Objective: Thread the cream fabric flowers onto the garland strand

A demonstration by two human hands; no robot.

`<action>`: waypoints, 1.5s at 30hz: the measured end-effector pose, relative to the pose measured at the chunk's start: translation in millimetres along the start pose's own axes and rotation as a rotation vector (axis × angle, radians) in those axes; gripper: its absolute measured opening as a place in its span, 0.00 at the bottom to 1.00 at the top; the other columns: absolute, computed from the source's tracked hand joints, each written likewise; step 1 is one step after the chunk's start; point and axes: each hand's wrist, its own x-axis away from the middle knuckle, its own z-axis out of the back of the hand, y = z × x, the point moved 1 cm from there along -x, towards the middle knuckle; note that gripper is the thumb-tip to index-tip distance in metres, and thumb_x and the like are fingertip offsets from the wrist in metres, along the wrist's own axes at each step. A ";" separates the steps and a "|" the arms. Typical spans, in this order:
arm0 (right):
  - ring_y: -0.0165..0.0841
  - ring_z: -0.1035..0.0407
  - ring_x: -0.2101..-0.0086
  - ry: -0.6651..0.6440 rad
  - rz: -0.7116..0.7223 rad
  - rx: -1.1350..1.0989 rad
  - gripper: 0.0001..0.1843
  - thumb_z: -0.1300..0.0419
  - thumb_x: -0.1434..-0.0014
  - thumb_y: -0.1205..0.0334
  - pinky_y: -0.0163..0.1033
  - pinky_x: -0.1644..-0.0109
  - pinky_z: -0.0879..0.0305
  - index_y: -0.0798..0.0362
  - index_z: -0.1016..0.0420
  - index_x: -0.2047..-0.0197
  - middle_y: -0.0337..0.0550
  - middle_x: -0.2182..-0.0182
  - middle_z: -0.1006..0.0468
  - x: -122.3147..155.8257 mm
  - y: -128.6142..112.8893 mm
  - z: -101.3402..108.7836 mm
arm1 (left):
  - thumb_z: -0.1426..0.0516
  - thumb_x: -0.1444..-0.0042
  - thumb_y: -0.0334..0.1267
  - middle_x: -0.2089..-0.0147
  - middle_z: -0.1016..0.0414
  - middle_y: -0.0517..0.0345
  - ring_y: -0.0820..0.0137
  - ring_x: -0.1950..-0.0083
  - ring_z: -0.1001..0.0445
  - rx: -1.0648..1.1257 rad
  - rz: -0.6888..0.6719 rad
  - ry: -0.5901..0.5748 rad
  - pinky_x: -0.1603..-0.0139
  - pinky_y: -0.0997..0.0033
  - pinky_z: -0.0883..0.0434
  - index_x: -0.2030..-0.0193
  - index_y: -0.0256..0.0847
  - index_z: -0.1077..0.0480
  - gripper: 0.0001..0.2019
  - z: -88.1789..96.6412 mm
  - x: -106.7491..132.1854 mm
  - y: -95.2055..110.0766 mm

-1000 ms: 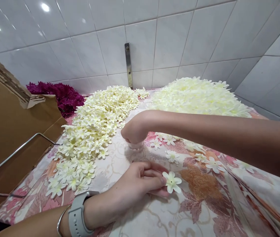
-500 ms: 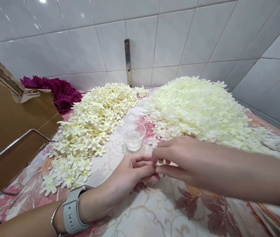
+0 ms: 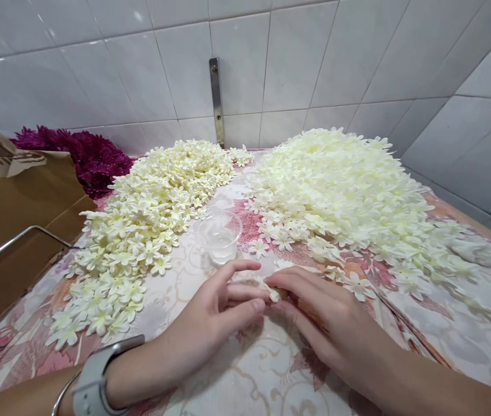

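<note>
The right hand (image 3: 330,315) pinched a flower (image 3: 274,296); the left hand (image 3: 215,315), thumb and forefinger apart, lay near the cup (image 3: 220,244) — a nudge might tip it.

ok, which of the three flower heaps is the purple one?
The far-left heap, by the tiled wall and partly behind the cardboard. The middle heap and the right heap are both pale, creamy to whitish.
</note>
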 end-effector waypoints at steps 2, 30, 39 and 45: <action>0.33 0.29 0.67 -0.004 -0.015 0.013 0.09 0.50 0.40 0.72 0.37 0.67 0.31 0.52 0.32 0.60 0.44 0.68 0.24 -1.9 3.7 2.4 | 0.41 0.45 0.37 0.60 0.22 0.55 0.67 0.58 0.25 -0.117 -0.078 0.056 0.64 0.75 0.33 0.48 0.47 0.38 0.18 0.2 1.2 1.2; 0.28 0.29 0.74 0.051 0.121 -0.043 0.13 0.50 0.38 0.72 0.30 0.71 0.34 0.55 0.26 0.68 0.42 0.73 0.22 -2.7 -2.1 4.3 | 0.35 0.53 0.39 0.74 0.27 0.63 0.76 0.69 0.28 0.047 0.116 0.006 0.64 0.80 0.32 0.73 0.36 0.27 0.09 -1.4 -14.0 -2.6; 0.28 0.28 0.75 -0.066 -0.195 -0.184 0.06 0.40 0.44 0.68 0.30 0.71 0.35 0.51 0.23 0.71 0.34 0.75 0.20 -7.4 0.9 12.9 | 0.38 0.50 0.41 0.77 0.28 0.63 0.78 0.75 0.30 -0.120 0.097 0.049 0.72 0.82 0.36 0.75 0.35 0.29 0.10 -1.5 -11.5 -0.2; 0.29 0.28 0.75 -0.070 -0.221 -0.050 0.11 0.47 0.39 0.67 0.32 0.73 0.36 0.51 0.23 0.62 0.37 0.72 0.20 -11.5 9.4 19.4 | 0.38 0.50 0.40 0.74 0.28 0.64 0.76 0.71 0.28 -0.009 0.052 0.067 0.66 0.78 0.32 0.73 0.37 0.31 0.10 -2.4 -14.4 -2.3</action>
